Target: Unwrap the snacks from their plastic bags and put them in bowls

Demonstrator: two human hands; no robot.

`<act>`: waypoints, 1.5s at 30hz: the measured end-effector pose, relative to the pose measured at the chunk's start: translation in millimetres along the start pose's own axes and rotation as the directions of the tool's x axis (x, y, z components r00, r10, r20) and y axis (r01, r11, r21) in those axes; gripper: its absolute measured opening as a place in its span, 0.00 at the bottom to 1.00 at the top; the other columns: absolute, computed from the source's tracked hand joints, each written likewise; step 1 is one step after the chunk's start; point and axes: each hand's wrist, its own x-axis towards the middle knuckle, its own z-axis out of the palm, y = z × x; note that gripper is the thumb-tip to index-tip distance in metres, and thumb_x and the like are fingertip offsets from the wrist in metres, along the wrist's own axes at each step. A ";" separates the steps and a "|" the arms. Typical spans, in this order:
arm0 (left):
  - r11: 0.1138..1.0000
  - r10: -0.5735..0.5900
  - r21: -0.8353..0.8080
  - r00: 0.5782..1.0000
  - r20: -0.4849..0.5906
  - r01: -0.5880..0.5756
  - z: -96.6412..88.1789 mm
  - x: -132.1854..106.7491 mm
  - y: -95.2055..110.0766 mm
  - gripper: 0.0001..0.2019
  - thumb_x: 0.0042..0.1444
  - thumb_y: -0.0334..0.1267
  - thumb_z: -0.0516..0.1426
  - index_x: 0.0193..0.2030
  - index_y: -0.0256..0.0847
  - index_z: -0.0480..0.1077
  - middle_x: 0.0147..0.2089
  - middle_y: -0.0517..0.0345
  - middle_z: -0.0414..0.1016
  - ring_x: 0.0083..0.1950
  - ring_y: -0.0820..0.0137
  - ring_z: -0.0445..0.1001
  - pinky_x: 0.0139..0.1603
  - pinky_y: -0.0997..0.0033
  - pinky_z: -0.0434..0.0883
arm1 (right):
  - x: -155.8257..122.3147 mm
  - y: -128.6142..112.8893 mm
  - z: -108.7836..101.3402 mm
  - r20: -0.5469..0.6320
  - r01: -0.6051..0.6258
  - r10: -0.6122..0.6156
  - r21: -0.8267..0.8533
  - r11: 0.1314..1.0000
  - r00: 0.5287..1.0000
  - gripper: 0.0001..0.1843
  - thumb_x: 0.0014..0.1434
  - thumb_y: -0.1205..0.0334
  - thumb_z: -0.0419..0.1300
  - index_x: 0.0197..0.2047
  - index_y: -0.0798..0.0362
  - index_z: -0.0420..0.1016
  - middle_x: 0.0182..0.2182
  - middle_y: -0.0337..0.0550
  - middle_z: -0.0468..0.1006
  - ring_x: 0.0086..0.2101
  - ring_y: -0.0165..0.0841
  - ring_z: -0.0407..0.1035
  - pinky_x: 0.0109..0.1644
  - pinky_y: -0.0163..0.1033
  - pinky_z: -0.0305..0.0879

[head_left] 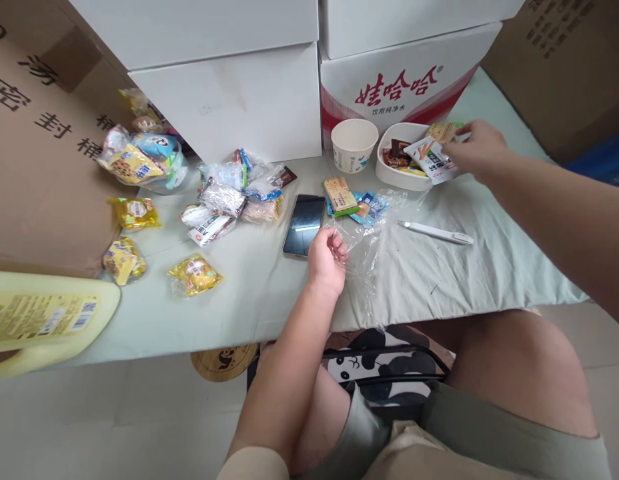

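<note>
My left hand (328,259) is closed on the edge of a clear plastic bag (372,260), just in front of a dark phone (304,223). Inside or under the bag lie a yellow-green snack packet (341,195) and several blue packets (370,208); which of these I cannot tell. My right hand (477,148) pinches a white snack packet (432,160) at the right rim of a white bowl (402,179). Another yellow-green packet (443,131) is by its fingertips, and whether it is held too I cannot tell. Brown wrapped snacks (397,157) show in the bowl.
A paper cup (354,147) stands left of the bowl, and a white pen-like cutter (436,232) lies in front. Wrapped snacks (224,197) are heaped at left, near a yellow jug (49,320). White boxes (229,103) wall off the back of the table.
</note>
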 end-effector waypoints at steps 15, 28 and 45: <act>0.943 -0.176 0.324 0.937 0.301 0.073 -2.4 -12.8 2.3 0.17 0.46 0.42 0.68 0.32 0.43 0.63 0.25 0.63 0.67 0.21 0.78 0.61 0.18 0.83 0.47 | -178.5 72.1 64.5 0.084 0.693 -0.784 0.415 0.589 0.615 0.30 0.56 0.62 0.55 0.63 0.37 0.62 0.56 0.47 0.73 0.58 0.49 0.69 0.61 0.62 0.67; 0.845 0.306 0.435 0.948 0.086 -0.312 4.0 18.6 17.1 0.16 0.56 0.50 0.64 0.38 0.48 0.61 0.30 0.59 0.78 0.25 0.72 0.73 0.16 0.80 0.48 | -180.5 78.8 59.3 0.234 0.798 -0.806 0.155 0.583 0.543 0.23 0.61 0.62 0.55 0.59 0.45 0.75 0.61 0.47 0.74 0.63 0.51 0.64 0.63 0.61 0.62; 0.838 0.307 0.398 0.926 0.219 -0.373 -4.7 10.5 10.4 0.17 0.56 0.54 0.63 0.39 0.47 0.62 0.22 0.65 0.72 0.19 0.73 0.70 0.14 0.80 0.56 | -141.4 87.9 57.8 0.104 0.524 -0.667 0.535 0.663 0.738 0.29 0.56 0.62 0.61 0.61 0.47 0.65 0.40 0.45 0.80 0.47 0.45 0.74 0.58 0.55 0.64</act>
